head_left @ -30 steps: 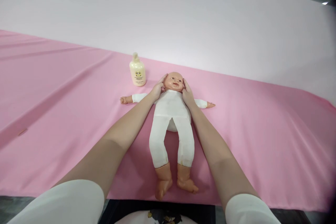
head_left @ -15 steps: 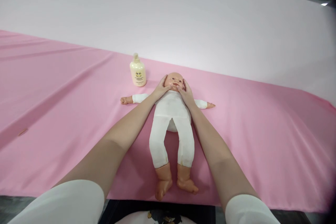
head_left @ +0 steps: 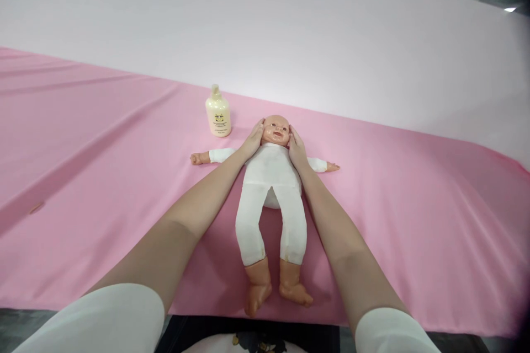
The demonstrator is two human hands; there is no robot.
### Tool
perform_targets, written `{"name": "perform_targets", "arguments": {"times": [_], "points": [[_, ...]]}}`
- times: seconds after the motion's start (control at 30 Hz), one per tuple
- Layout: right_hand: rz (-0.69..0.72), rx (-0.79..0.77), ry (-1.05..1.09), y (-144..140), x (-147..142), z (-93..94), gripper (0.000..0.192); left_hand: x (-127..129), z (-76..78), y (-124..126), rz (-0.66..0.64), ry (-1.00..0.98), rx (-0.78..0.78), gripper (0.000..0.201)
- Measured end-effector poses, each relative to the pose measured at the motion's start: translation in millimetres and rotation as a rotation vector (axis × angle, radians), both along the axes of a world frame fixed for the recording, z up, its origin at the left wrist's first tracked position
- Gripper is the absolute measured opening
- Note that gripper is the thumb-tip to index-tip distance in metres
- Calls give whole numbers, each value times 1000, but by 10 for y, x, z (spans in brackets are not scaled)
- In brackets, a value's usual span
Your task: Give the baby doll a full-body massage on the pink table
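Doll (head_left: 271, 165) lay face-up on pink cloth (head_left: 124, 187); seemed light, probably stiff and slick at head (head_left: 276, 128), softer in torso; best held under neck and torso. Left hand (head_left: 253, 142), right hand (head_left: 297, 149) flattened, fingers extended, against head's sides. Pump bottle (head_left: 218, 118) stood upright nearby.

Left hand (head_left: 253, 142), right hand (head_left: 297, 149) — touching doll's head (head_left: 276, 130).

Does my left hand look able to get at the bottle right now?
Probably yes: the bottle stands upright just beyond the left hand, off to its left, with nothing visible between them. The hand would likely have to leave the doll's head, which it lies against.
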State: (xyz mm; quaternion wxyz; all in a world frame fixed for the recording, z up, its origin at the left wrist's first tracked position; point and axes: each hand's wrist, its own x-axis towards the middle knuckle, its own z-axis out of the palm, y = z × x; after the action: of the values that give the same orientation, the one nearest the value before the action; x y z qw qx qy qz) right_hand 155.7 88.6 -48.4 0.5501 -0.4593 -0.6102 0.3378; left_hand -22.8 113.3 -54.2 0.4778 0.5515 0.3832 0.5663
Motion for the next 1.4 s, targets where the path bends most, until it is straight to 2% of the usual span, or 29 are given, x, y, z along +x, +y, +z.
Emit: {"name": "perform_targets", "arguments": {"times": [0.1, 0.2, 0.4, 0.63, 0.87, 1.1, 1.23, 1.4], "points": [[24, -15, 27, 53, 1, -53, 77, 15, 4, -3, -27, -70, -12, 66], [19, -26, 25, 54, 3, -54, 77, 34, 38, -23, 0, -86, -43, 57], [-29, -18, -14, 16, 19, 0, 74, 35, 86, -53, 12, 14, -18, 66], [2, -19, 2, 38, -2, -37, 76, -2, 70, -43, -4, -52, -22, 66], [-20, -7, -19, 9, 14, -9, 77, 17, 93, -45, 11, 24, -26, 64], [21, -41, -43, -83, -15, 54, 93, -16, 161, -146, 52, 206, 179, 54], [58, -117, -107, -155, -30, 122, 102, -33, 143, -164, 34, 258, 234, 63], [22, -159, -129, -166, -44, 139, 110, -19, 89, -100, 74, 253, 90, 86]]}}
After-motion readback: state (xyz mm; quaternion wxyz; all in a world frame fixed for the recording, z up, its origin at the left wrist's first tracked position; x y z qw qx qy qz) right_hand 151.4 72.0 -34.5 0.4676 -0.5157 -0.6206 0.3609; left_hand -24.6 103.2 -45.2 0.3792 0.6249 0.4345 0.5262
